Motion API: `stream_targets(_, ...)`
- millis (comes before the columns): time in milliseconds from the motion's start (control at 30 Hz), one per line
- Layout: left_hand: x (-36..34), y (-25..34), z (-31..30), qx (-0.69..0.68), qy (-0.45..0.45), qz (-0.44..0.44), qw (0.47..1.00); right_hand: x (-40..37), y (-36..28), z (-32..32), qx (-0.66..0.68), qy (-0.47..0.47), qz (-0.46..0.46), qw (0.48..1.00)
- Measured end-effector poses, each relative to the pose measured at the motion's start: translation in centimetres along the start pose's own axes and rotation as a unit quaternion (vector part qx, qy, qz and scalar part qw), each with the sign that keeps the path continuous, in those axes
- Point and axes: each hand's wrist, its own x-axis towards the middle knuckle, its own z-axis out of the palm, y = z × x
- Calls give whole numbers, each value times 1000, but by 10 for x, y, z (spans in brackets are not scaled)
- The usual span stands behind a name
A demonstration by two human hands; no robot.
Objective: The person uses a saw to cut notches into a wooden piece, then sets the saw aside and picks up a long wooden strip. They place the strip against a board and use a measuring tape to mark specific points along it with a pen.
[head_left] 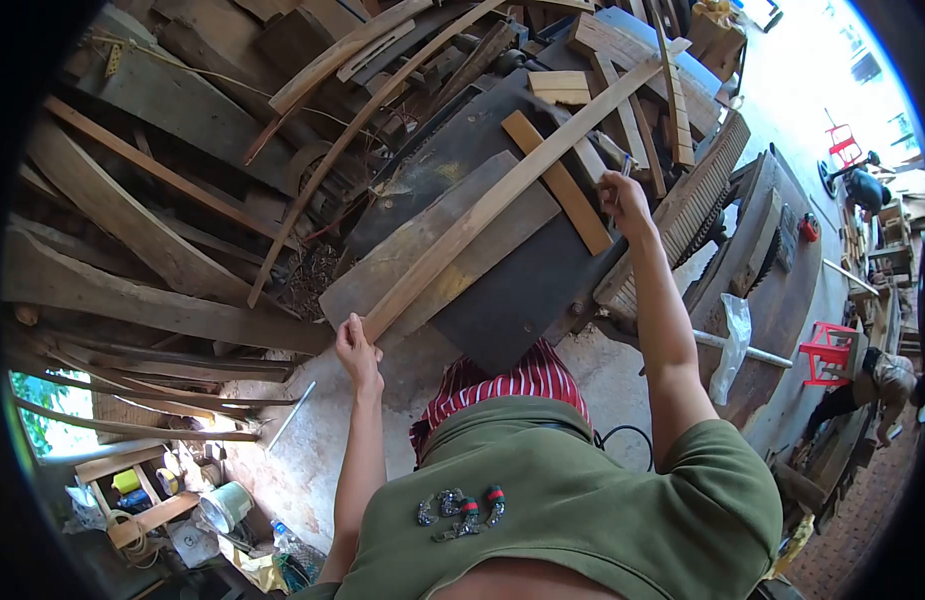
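Observation:
A long pale wooden strip (512, 185) lies diagonally across a dark machine table (507, 300), on top of a wide grey board (422, 255). My left hand (357, 352) grips the strip's near end. At the strip's middle my right hand (622, 200) is closed on a small thin tool (628, 163), its tip close to the wood; what kind of tool it is I cannot tell. A shorter tan board (562, 185) lies crosswise under the strip beside my right hand.
Stacked planks and curved offcuts (172, 200) fill the left and back. A ribbed wooden panel (687, 205) leans to the right of the table. Red stools (827, 350), a crouching person (882, 385) and a white bucket (227, 505) are on the floor.

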Motion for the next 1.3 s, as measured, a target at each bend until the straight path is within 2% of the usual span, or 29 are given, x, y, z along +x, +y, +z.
stream_targets(33,1,0,1,-2,-2,-3,1000,2,-4,2,117,0,46,992)
stream_targets(100,1,-1,3,9,7,-2,1000,-1,-10,0,139,20,64,988)
stream_targets(167,4,-3,2,13,25,-1,1000,-12,-15,-6,-7,-31,12,999)
stream_targets(200,5,-6,1,3,23,1,1000,-27,-20,-6,-68,-9,9,998)
stream_targets(267,4,-7,0,-10,26,1,1000,-51,-18,-22,-91,-39,28,995)
stream_targets(333,2,-6,3,-4,28,10,1000,-76,-13,-29,5,35,46,998)
stream_targets(433,2,-6,-1,3,9,-4,1000,-97,-11,-52,-24,33,14,999)
stream_targets(500,1,-4,2,1,18,4,1000,-99,-15,-61,-60,7,8,998)
stream_targets(567,-3,0,6,2,21,10,1000,-99,-19,-58,-119,49,-7,992)
stream_targets(633,-5,3,9,10,42,32,999,-76,1,-61,-68,57,0,996)
stream_targets(700,-3,0,6,21,36,28,999,-58,13,-53,-190,116,3,975)
stream_targets(733,0,-7,-1,32,32,22,999,-50,29,-52,-429,166,-200,865)
stream_targets(767,3,-15,-8,33,32,22,999,-44,42,-57,-428,166,-200,865)
stream_targets(800,10,-27,-14,173,59,141,973,-52,36,-45,-422,175,-217,863)
stream_targets(833,11,-29,-15,308,84,255,913,-57,33,-37,-415,184,-233,860)
stream_targets(967,-14,-5,-6,301,64,253,917,-67,27,-29,-411,214,-186,866)
stream_targets(1033,-33,19,-1,486,75,212,844,-66,28,-31,-407,225,-203,862)
stream_targets(1067,-33,17,-3,485,75,213,845,-65,25,-32,-404,235,-207,859)
stream_targets(1133,-30,9,-11,504,18,328,799,-60,23,-37,-401,248,-212,856)
stream_targets(1200,-27,2,-13,505,13,345,791,-52,14,-36,-427,273,-235,829)
stream_targets(1300,-21,0,-12,505,24,374,777,-42,-7,-26,-467,293,-223,804)
